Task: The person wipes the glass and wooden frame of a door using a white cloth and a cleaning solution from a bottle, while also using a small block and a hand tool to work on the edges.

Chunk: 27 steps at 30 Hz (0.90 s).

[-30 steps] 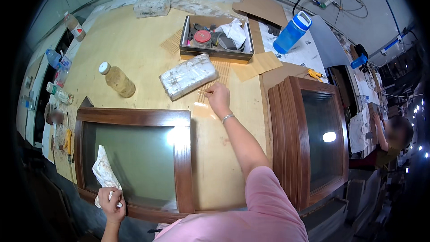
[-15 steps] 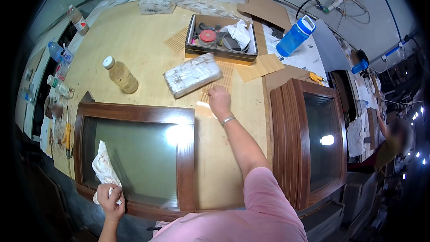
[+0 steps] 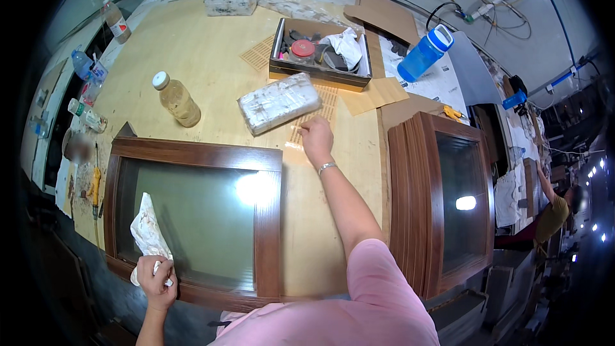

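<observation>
My left hand [image 3: 156, 278] is closed round a crumpled, stained white rag [image 3: 149, 227], whose long end sticks up over the glass. Beneath it lies a brown wood-framed glass panel [image 3: 198, 218] on the table. My right hand [image 3: 317, 138] has its fingers pinched together over a sheet of small orange labels [image 3: 327, 107]; whatever is between the fingertips is too small to make out. Partly on that sheet rests a block wrapped in clear, smudged plastic [image 3: 279, 103], just beyond my right hand.
Several similar framed panels [image 3: 410, 205] stand stacked at the right. Behind are an open box [image 3: 320, 77] of odds and ends and a blue bottle [image 3: 425, 54]. A white-capped bottle [image 3: 177, 102] and a yellow-handled tool [image 3: 95, 186] are at left. Another person [image 3: 552, 218] works far right.
The view has shifted slightly. My right hand stays by the label sheet with its fingers still pinched, and my left hand keeps the rag in nearly the same place.
</observation>
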Tool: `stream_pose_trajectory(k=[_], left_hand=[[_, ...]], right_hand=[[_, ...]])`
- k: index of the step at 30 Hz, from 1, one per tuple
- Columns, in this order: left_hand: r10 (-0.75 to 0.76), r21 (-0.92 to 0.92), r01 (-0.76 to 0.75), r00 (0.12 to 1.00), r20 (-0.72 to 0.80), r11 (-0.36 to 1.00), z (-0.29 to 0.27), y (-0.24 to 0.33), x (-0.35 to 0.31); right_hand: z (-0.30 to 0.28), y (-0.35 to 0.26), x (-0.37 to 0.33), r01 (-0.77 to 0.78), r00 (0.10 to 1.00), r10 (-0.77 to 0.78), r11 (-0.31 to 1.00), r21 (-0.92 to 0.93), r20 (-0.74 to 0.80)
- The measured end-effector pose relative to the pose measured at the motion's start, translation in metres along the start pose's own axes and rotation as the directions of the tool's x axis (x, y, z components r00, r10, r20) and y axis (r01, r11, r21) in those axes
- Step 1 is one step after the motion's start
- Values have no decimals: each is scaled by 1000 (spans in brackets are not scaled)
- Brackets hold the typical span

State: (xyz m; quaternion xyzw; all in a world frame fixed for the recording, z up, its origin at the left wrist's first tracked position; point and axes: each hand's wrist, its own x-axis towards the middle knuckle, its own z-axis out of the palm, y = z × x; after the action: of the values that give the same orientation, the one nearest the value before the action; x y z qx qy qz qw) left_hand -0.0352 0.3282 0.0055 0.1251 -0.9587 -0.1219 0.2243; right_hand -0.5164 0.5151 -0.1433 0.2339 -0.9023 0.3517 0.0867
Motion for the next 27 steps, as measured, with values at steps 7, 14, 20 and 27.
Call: stream_pose_trajectory(k=[7, 14, 20, 27], left_hand=[[11, -18, -11, 1000, -7, 1000, -1, 1, 2], [-6, -19, 6, 1000, -11, 1000, -2, 1, 1], [-1, -24, 0, 1000, -18, 1000, -2, 0, -1], [-6, -35, 4, 999, -45, 999, -7, -1, -3]], right_hand=[[8, 4, 2, 134, 990, -137, 988, -82, -24], [9, 8, -14, 175, 981, -176, 984, -28, -77], [-26, -14, -46, 212, 956, -179, 969, 126, -234], [-103, -96, -83, 302, 933, -233, 921, 246, -274]])
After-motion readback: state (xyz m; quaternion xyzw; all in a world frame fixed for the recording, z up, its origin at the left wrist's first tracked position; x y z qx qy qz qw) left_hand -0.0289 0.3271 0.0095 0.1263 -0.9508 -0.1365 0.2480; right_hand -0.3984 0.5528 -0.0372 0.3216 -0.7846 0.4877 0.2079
